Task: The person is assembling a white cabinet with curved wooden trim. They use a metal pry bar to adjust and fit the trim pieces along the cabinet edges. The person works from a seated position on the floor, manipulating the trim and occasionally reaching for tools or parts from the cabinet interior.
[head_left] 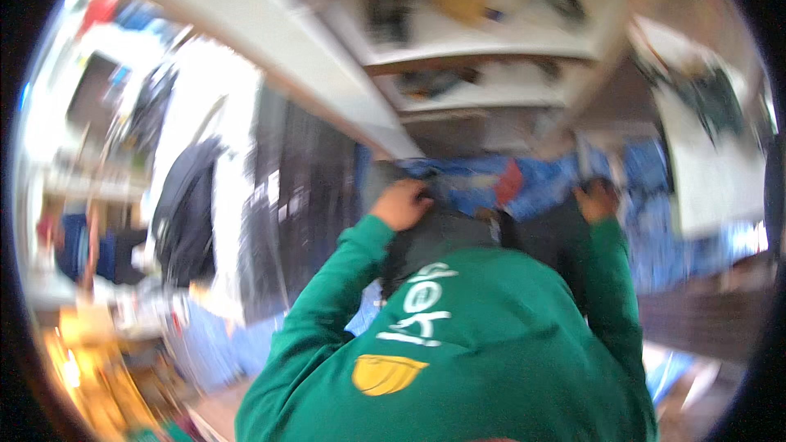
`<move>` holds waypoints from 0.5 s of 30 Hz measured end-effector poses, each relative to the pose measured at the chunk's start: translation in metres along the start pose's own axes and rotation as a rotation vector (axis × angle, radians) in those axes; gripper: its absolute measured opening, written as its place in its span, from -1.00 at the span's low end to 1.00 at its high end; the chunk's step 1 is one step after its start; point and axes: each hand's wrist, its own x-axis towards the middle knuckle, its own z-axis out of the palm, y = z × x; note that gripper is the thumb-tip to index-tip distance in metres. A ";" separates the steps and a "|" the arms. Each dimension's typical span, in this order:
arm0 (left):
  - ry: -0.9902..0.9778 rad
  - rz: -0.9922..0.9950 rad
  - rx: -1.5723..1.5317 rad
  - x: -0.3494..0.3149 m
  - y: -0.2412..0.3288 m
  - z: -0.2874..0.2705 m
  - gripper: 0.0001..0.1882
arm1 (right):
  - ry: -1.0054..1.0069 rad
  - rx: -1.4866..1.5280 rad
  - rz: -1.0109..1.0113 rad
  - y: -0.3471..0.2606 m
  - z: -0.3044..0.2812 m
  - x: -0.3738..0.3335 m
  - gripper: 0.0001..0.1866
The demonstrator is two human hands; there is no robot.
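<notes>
Motion blurs much of the head view. My left hand (401,203) rests by my left knee, on or against the dark trousers (434,233). A small dark shape shows at its fingertips, too smeared to name. Near my right knee, my right hand (595,200) lies beside another dark, rounded shape (604,186), and I cannot make out whether it grips it. Both hands come out of green sleeves. Between the knees, beyond them, a red piece (508,182) lies on blue sheeting (536,176) that covers the floor.
Ahead stands a pale shelf unit (483,57) with several blurred items on its boards. A pale upright panel (286,33) rises at the left, next to a dark glossy surface (299,188). Black bags (188,205) sit farther left, yellow items (90,352) lower left. A white board (708,172) stands right.
</notes>
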 end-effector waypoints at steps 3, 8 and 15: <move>0.062 -0.016 0.163 -0.019 -0.008 -0.007 -0.52 | 0.200 -0.045 -0.246 0.016 0.019 0.010 -0.32; 0.185 -0.322 0.048 -0.055 -0.020 -0.003 -0.33 | -0.146 -0.284 -0.349 0.044 0.032 0.061 -0.39; 0.221 -0.458 0.017 -0.059 -0.010 0.027 -0.29 | -0.349 0.318 -0.517 -0.042 0.042 0.094 -0.80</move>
